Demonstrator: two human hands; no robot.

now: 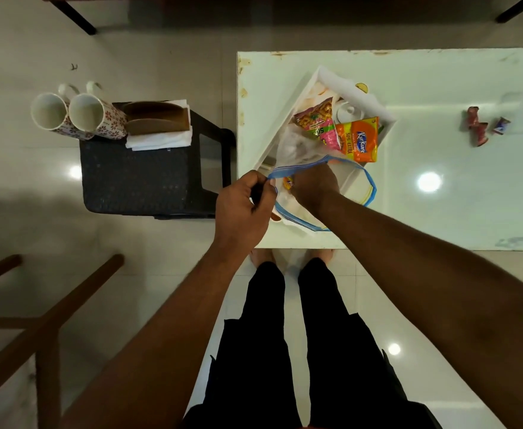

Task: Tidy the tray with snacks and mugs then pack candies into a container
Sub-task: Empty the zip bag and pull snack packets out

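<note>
A person stands at the near edge of a white table [439, 212], where a white tray [359, 97] sits askew, its near end under a clear zip bag with a blue seal [370, 184]. The left hand [243, 209], closed in a pinch, holds the bag's rim at the tray's near-left corner, apparently to keep the mouth open. The right hand [314, 185] is plunged inside the bag; its fingers are hidden, so whether it grips anything cannot be told. Left of the tray, a dark stool [136, 178] keeps two floral mugs [77, 116] and a stack of napkins [159, 140] out of the way. Two snack packets, an orange Kurkure packet [360, 139] and a pink-and-green packet [317, 122], lie in the tray. Three wrapped candies [478, 128] lie well right of the tray, likely awaiting packing.
</note>
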